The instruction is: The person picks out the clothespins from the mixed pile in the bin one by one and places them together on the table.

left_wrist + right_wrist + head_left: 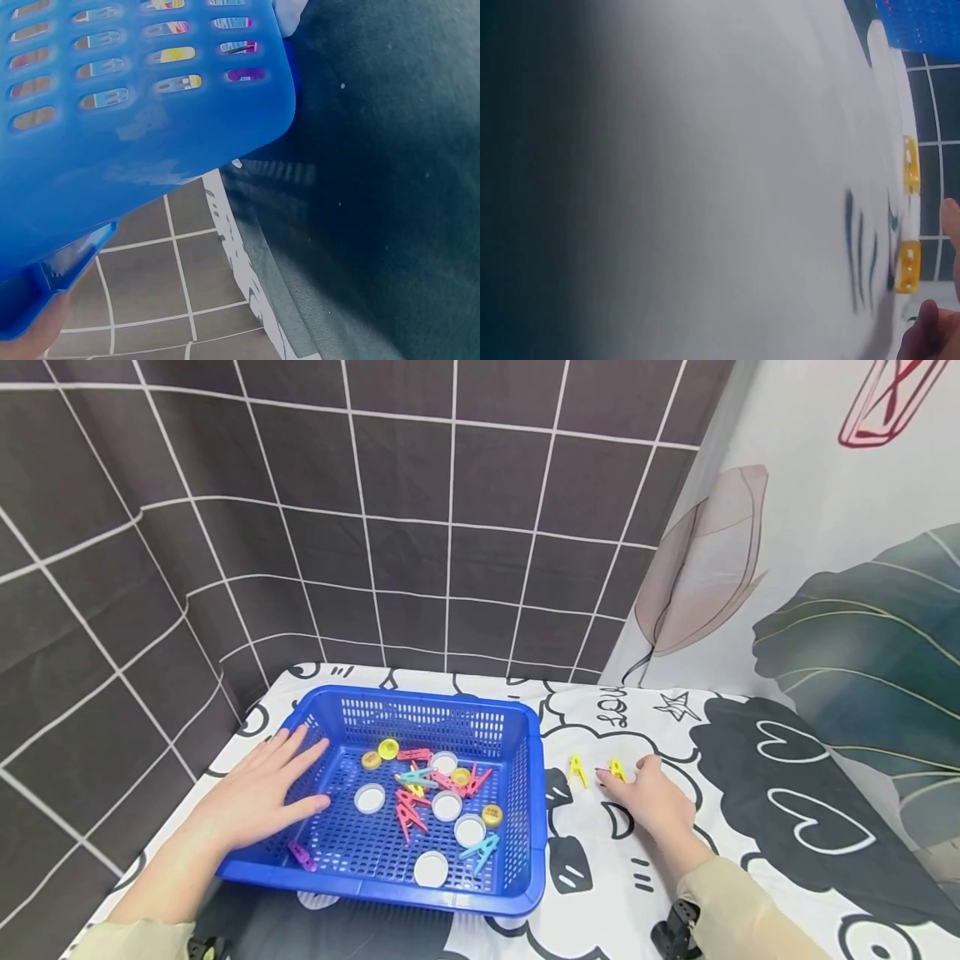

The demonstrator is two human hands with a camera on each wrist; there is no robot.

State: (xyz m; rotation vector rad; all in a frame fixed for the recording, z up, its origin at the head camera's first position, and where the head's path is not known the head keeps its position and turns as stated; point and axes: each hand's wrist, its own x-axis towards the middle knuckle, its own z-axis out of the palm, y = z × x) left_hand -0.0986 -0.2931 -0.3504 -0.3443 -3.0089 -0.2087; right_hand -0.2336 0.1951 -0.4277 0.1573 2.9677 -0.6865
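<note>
My left hand [262, 789] lies over the left rim of a blue plastic basket [536, 835], fingers spread. In the left wrist view the basket wall [150, 142] fills the upper left. My right hand [652, 797] is on the right, thumb and forefinger apart around a yellow clothespin [617, 768] that stands on the cloth. A second yellow clothespin [577, 770] stands between that one and the basket. Both show in the right wrist view, the nearer yellow clothespin [908, 267] just beyond the parted fingertips [950, 217].
Inside the basket lie red clothespins [408, 810], blue clothespins [481, 853], a purple clothespin [302, 856], several white caps [431, 869] and several yellow caps [492, 815]. A printed cloth [592, 902] covers the table. Dark tiled fabric [405, 560] hangs behind and at the left.
</note>
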